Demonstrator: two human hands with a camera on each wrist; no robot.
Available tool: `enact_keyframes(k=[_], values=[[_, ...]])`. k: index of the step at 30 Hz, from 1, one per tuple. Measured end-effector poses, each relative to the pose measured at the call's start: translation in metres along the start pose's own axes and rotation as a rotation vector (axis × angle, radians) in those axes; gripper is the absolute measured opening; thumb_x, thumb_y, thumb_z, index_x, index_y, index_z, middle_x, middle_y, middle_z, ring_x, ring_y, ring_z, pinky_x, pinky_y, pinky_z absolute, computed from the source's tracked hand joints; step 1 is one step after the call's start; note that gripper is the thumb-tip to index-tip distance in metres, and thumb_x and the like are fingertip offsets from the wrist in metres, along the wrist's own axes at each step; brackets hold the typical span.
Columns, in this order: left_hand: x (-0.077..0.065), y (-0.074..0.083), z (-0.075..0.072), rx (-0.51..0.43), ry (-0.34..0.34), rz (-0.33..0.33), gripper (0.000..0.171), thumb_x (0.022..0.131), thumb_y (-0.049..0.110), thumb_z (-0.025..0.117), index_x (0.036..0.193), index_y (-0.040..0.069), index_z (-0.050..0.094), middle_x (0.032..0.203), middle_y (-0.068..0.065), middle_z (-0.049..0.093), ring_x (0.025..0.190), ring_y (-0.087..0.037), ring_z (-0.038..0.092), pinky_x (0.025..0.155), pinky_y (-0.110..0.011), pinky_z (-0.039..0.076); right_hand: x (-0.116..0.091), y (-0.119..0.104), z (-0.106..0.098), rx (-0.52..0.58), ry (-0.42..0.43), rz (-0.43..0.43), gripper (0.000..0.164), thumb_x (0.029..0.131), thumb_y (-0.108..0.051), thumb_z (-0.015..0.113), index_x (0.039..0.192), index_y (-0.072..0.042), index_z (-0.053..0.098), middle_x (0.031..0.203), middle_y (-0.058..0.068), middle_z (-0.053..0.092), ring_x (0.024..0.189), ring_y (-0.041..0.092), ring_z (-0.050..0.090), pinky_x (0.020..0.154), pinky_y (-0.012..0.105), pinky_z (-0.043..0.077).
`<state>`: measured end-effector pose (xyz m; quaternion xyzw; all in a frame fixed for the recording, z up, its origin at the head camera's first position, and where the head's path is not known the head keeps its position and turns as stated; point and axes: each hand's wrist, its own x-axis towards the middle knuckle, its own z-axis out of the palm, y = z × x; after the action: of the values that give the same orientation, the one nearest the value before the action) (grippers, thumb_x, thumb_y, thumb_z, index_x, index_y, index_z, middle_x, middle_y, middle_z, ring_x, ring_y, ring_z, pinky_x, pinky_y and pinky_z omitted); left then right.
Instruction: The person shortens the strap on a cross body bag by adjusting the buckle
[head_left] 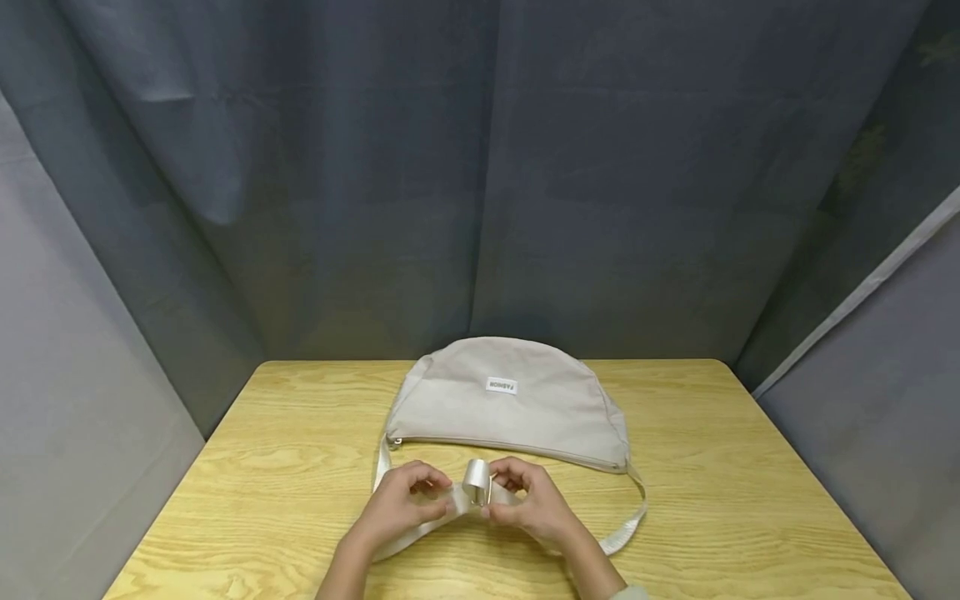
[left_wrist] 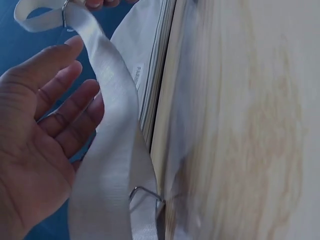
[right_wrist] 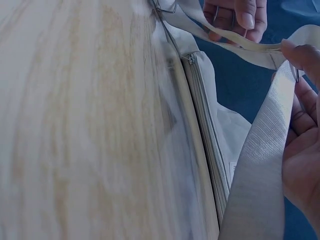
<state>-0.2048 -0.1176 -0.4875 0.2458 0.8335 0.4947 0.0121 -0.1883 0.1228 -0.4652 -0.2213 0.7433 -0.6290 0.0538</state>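
A beige shoulder bag point(head_left: 457, 417) lies upside down on the table, its white label point(head_left: 502, 385) reading inverted. Its webbing strap point(left_wrist: 117, 95) runs between both hands and stands up in a small loop point(head_left: 476, 473) at a metal slider buckle point(left_wrist: 64, 14). My right hand point(head_left: 528, 500) pinches the strap at this buckle between thumb and fingers. Beside the loop, my left hand point(head_left: 408, 500) has its fingers spread and loosely bent around the strap without gripping it. A second metal ring point(left_wrist: 146, 192) sits lower on the strap in the left wrist view.
The wood-grain table point(head_left: 720, 483) reaches to dark curtains point(head_left: 360, 208) behind the bag. Lighter grey panels point(head_left: 82, 375) flank both sides. A zipper point(head_left: 510, 448) runs along the bag's near edge, and the strap's right side point(head_left: 626, 533) curves over the tabletop.
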Motion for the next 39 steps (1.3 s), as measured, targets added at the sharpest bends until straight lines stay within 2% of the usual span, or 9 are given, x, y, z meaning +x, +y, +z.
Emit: enact_keyframes(k=[5, 10, 16, 23, 25, 31, 34, 36, 39], values=[[0.002, 0.003, 0.005, -0.058, -0.050, -0.023, 0.019, 0.077, 0.014, 0.076, 0.094, 0.011, 0.068, 0.088, 0.003, 0.064, 0.076, -0.014, 0.059, 0.069, -0.029, 0.050, 0.000, -0.001, -0.001, -0.006, -0.005, -0.003, 0.040, 0.068, 0.002, 0.077, 0.105, 0.002, 0.061, 0.084, 0.019, 0.061, 0.074, 0.029, 0.054, 0.071, 0.034, 0.044], [0.002, 0.006, 0.007, -0.028, -0.054, -0.049, 0.015, 0.077, 0.009, 0.074, 0.091, 0.010, 0.068, 0.074, 0.005, 0.060, 0.065, -0.010, 0.054, 0.059, -0.024, 0.046, -0.001, -0.001, -0.001, -0.019, -0.008, -0.012, 0.040, 0.068, 0.002, 0.077, 0.105, 0.003, 0.061, 0.083, 0.018, 0.062, 0.074, 0.029, 0.055, 0.070, 0.034, 0.045], [0.002, 0.006, 0.003, -0.025, -0.062, -0.075, 0.013, 0.079, 0.007, 0.072, 0.092, 0.008, 0.068, 0.073, 0.004, 0.060, 0.063, -0.011, 0.052, 0.058, -0.024, 0.045, -0.001, -0.002, -0.001, -0.027, -0.011, -0.011, 0.039, 0.068, 0.002, 0.077, 0.104, 0.002, 0.061, 0.083, 0.018, 0.063, 0.072, 0.025, 0.055, 0.069, 0.034, 0.045], [-0.007, 0.005, -0.009, -0.214, -0.056, -0.171, 0.012, 0.080, 0.009, 0.071, 0.092, 0.009, 0.068, 0.077, -0.004, 0.058, 0.066, -0.015, 0.049, 0.056, -0.022, 0.043, -0.003, -0.002, -0.001, -0.029, -0.004, -0.010, 0.038, 0.069, 0.001, 0.077, 0.103, 0.001, 0.061, 0.085, 0.015, 0.063, 0.073, 0.030, 0.055, 0.069, 0.035, 0.045], [-0.010, 0.003, -0.013, -0.237, -0.044, -0.187, 0.012, 0.080, 0.009, 0.071, 0.092, 0.009, 0.068, 0.078, -0.005, 0.057, 0.067, -0.016, 0.048, 0.056, -0.021, 0.042, -0.004, -0.001, -0.001, -0.025, 0.000, -0.005, 0.038, 0.069, 0.002, 0.077, 0.103, 0.002, 0.061, 0.085, 0.016, 0.063, 0.073, 0.029, 0.055, 0.069, 0.036, 0.045], [-0.016, 0.000, -0.021, -0.241, -0.004, -0.212, 0.013, 0.079, 0.008, 0.073, 0.091, 0.006, 0.068, 0.078, -0.006, 0.057, 0.069, -0.017, 0.049, 0.056, -0.021, 0.042, -0.004, -0.001, -0.001, -0.010, 0.009, -0.002, 0.038, 0.068, 0.007, 0.075, 0.103, 0.004, 0.060, 0.083, 0.020, 0.062, 0.071, 0.020, 0.054, 0.068, 0.032, 0.045], [-0.016, 0.001, -0.021, -0.270, -0.014, -0.225, 0.015, 0.079, 0.008, 0.073, 0.092, 0.004, 0.067, 0.078, -0.007, 0.056, 0.069, -0.017, 0.048, 0.056, -0.020, 0.041, -0.004, -0.002, 0.000, -0.008, 0.013, -0.010, 0.038, 0.069, 0.005, 0.075, 0.103, 0.004, 0.060, 0.084, 0.021, 0.061, 0.072, 0.026, 0.054, 0.069, 0.032, 0.044], [-0.016, 0.006, -0.021, -0.229, -0.030, -0.200, 0.015, 0.079, 0.008, 0.072, 0.093, 0.003, 0.067, 0.078, -0.005, 0.057, 0.068, -0.016, 0.049, 0.057, -0.021, 0.041, -0.003, -0.002, 0.001, -0.004, 0.010, -0.015, 0.038, 0.069, 0.004, 0.075, 0.103, 0.003, 0.060, 0.085, 0.021, 0.061, 0.073, 0.033, 0.054, 0.070, 0.034, 0.044], [-0.013, 0.005, -0.016, -0.180, -0.049, -0.164, 0.014, 0.081, 0.009, 0.071, 0.094, 0.006, 0.067, 0.077, -0.002, 0.058, 0.068, -0.015, 0.050, 0.058, -0.022, 0.043, -0.003, -0.003, 0.003, -0.011, 0.000, -0.022, 0.038, 0.070, 0.003, 0.075, 0.104, 0.002, 0.060, 0.085, 0.018, 0.062, 0.075, 0.038, 0.053, 0.070, 0.035, 0.045]])
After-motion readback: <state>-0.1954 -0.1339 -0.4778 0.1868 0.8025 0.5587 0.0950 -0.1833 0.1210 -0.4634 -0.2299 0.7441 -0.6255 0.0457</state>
